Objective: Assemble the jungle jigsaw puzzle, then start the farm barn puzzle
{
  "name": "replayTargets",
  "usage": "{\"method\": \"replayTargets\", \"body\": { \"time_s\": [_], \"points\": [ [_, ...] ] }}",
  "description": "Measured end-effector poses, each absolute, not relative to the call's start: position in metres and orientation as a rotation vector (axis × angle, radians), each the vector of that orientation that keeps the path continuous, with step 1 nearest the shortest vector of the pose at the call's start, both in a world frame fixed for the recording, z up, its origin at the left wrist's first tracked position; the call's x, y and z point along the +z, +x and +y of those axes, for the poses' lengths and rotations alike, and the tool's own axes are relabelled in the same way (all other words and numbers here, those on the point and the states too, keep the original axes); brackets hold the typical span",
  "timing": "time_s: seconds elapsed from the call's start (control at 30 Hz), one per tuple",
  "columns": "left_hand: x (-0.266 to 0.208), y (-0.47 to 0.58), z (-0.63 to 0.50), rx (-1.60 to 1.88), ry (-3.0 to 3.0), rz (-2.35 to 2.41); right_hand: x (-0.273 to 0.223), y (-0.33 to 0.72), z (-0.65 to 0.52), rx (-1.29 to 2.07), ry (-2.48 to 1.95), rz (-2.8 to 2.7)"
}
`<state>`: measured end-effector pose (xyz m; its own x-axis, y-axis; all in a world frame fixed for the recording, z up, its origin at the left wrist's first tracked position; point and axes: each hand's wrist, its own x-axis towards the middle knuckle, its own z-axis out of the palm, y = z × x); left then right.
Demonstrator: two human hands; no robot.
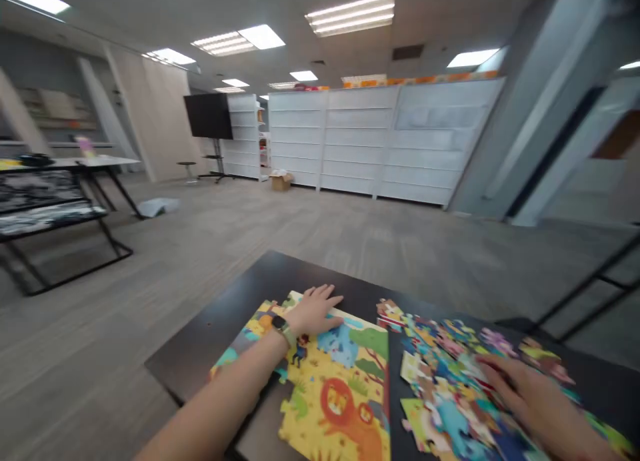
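A partly assembled jigsaw puzzle (310, 394) with lions, an elephant and trees on yellow ground lies on the dark table. My left hand (315, 311), with a watch on the wrist, rests flat on its upper part, fingers spread. My left forearm hides some of the puzzle's left side. To the right is a heap of loose jigsaw pieces (450, 397) in many colours. Over that heap, my right hand (530, 387) has bent fingers reaching down among the pieces. Blur and overlap hide whether a piece is between its fingertips.
The black table (220, 321) has its far corner ahead of me. Grey carpet surrounds it. White shelving (357, 141) stands along the back, with a cardboard box (281, 181) and a screen on a stand (209, 116). At the left are a bench (50, 217) and another table (107, 161).
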<state>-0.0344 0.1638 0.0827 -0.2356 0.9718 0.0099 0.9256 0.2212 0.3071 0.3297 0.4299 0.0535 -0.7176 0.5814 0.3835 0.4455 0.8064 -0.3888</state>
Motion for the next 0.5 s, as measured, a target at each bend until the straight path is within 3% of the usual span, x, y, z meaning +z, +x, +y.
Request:
{"method": "replayTargets", "body": {
  "time_s": [0.2, 0.5],
  "points": [
    [0.071, -0.04, 0.168, 0.359, 1.828, 2.306, 0.088, 0.335, 0.405, 0.378, -0.858, -2.694],
    [0.052, -0.05, 0.172, 0.282, 1.833, 2.382, 0.09, 0.337, 0.389, 0.4, -0.856, -2.743]
  ]
}}
